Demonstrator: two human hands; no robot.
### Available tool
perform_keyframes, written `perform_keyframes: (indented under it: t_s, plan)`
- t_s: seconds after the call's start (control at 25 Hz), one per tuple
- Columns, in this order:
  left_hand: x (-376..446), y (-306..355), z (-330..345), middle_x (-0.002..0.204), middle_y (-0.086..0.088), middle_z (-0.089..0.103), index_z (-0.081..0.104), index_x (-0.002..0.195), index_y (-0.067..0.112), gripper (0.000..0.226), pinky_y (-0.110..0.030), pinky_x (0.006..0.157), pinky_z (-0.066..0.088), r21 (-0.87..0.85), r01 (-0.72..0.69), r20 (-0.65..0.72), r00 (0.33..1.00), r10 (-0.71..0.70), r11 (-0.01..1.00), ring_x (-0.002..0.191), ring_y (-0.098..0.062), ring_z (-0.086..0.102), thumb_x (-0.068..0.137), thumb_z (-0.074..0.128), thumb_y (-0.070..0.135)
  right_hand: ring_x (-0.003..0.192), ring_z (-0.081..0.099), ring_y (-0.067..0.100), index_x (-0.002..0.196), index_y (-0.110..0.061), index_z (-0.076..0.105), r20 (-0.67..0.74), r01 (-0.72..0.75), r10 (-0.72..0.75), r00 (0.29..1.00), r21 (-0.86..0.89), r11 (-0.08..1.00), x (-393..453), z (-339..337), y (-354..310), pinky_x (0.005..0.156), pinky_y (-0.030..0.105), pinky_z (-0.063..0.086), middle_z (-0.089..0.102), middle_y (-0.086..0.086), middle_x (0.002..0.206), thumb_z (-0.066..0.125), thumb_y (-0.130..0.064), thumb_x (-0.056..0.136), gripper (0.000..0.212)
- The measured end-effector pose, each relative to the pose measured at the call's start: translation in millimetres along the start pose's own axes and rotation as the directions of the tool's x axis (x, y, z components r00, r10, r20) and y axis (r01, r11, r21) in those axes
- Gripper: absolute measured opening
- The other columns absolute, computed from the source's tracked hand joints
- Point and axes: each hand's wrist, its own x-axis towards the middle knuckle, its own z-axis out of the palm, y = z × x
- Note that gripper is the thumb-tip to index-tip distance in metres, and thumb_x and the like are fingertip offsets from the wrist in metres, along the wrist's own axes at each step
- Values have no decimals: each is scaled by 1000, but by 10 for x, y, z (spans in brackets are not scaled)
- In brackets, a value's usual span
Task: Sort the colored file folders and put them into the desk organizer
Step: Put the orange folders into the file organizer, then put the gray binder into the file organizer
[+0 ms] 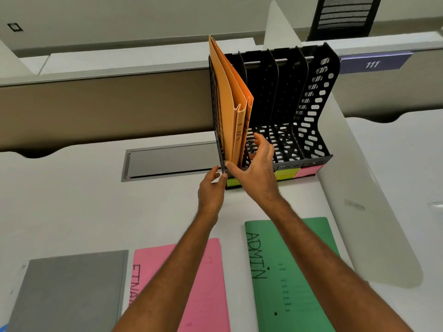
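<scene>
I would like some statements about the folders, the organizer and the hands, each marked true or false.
1. The orange folders stand in the leftmost slot of the black organizer. True.
2. The green folder is already in the organizer. False: it lies flat on the desk.
3. The pink folder lies between the grey folder and the green one. True.
4. The right hand holds the pink folder. False: it is at the orange folders.
5. The left hand is at the organizer's front left corner. True.
</scene>
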Motion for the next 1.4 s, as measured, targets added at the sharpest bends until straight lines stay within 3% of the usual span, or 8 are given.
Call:
perform_keyframes:
  t_s: [0.24, 0.4, 0.6, 0.84, 1.0, 1.2, 1.32, 1.4]
  plan:
    - [-666, -430, -479, 149, 2, 55, 55, 145, 28, 40, -29, 95, 48, 136, -38, -45, 998, 45, 990, 117, -9, 52, 104, 56, 30, 130, 46, 21, 153, -19, 25, 89, -37, 36, 995, 7, 999, -802, -119, 230, 97, 32, 50, 31, 4, 149, 81, -38, 83, 92]
    - [-1189, -731, -933, 145, 4, 57, 59, 140, 29, 37, -25, 89, 46, 127, -23, -77, 997, 33, 992, 113, -9, 55, 104, 56, 25, 121, 54, 24, 152, -18, 28, 164, -116, 111, 980, 21, 993, -1474, -45, 269, 93, 43, 54, 32, 5, 149, 77, -36, 88, 83]
    - [-1667, -1071, -1581, 142, 4, 58, 60, 140, 27, 37, -27, 92, 46, 97, 18, -160, 987, -2, 995, 116, -11, 57, 103, 56, 23, 118, 57, 23, 151, -17, 30, 305, -177, 167, 937, 5, 984, -2372, 228, 247, 95, 38, 52, 31, 7, 149, 75, -35, 90, 78]
    - [-2087, -1496, -2569, 135, -3, 65, 62, 139, 20, 37, -32, 99, 50, 87, 49, -286, 958, -22, 995, 115, -18, 62, 102, 57, 21, 125, 52, 23, 152, -22, 25, 472, -149, 148, 869, -35, 988, -3303, 792, -46, 101, 44, 53, 28, 1, 150, 71, -39, 92, 78]
    - [-2346, -1710, -3328, 140, -1, 61, 59, 141, 19, 39, -24, 97, 44, 132, 84, -351, 936, -33, 988, 115, -12, 57, 102, 55, 21, 129, 50, 25, 153, -19, 25, 542, -128, 146, 828, -72, 989, -3803, 1211, -414, 105, 44, 50, 29, 3, 152, 71, -39, 91, 80]
    - [-2568, -2071, -4183, 142, -6, 59, 61, 138, 18, 36, -38, 108, 48, 299, 94, -448, 892, 53, 949, 131, -22, 54, 102, 56, 23, 130, 51, 25, 152, -22, 28, 559, -110, 101, 823, -18, 994, -4323, 1772, -827, 106, 47, 49, 33, 2, 151, 69, -39, 91, 75]
    - [-2598, -2243, -4584, 141, -11, 60, 61, 138, 12, 40, -41, 104, 53, 344, 105, -491, 867, 83, 933, 129, -26, 57, 99, 62, 22, 140, 41, 24, 154, -22, 27, 582, -141, 110, 806, 8, 990, -4569, 2075, -993, 115, 45, 40, 31, 2, 158, 69, -36, 92, 76]
    - [-2646, -2299, -4798, 140, -7, 57, 54, 143, 14, 46, -35, 95, 55, 268, 167, -473, 881, -22, 949, 123, -22, 57, 99, 63, 26, 145, 34, 24, 156, -18, 25, 599, -155, 133, 789, -15, 988, -4703, 2237, -1084, 119, 41, 34, 28, 3, 161, 68, -34, 93, 78]
